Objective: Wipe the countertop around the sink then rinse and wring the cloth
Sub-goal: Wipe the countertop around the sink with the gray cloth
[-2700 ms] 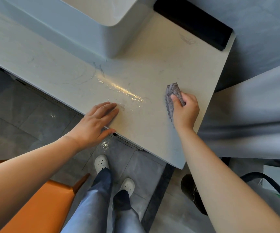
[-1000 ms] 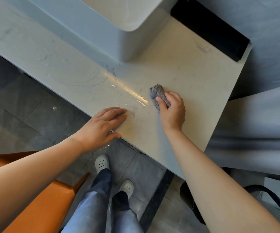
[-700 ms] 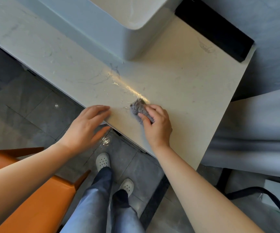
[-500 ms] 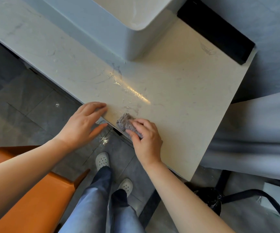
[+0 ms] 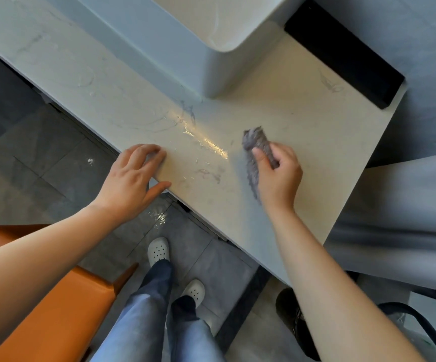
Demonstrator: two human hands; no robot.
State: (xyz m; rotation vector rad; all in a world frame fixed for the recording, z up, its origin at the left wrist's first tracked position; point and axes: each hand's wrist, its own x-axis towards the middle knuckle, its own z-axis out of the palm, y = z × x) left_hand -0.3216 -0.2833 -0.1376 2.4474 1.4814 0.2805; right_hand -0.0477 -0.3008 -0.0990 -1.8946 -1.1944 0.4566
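Observation:
A pale marble countertop [image 5: 303, 121] runs diagonally across the view, with a white vessel sink [image 5: 211, 48] standing on it at the top. My right hand [image 5: 279, 176] grips a bunched grey cloth [image 5: 256, 145] and presses it on the counter, right of a shiny wet streak [image 5: 206, 145]. My left hand [image 5: 133, 178] rests on the counter's front edge, fingers on top and thumb against the edge. It holds nothing.
A black block [image 5: 347, 53] lies along the counter's far right end. An orange seat [image 5: 54, 314] stands at lower left beside my legs. A dark bin [image 5: 290, 314] sits on the tiled floor under the counter's corner. Grey fabric [image 5: 407, 210] hangs at right.
My right hand swept the cloth from the counter's right side down to the front edge near my left hand, then back out to the right of the wet streak. My left hand stayed at the edge.

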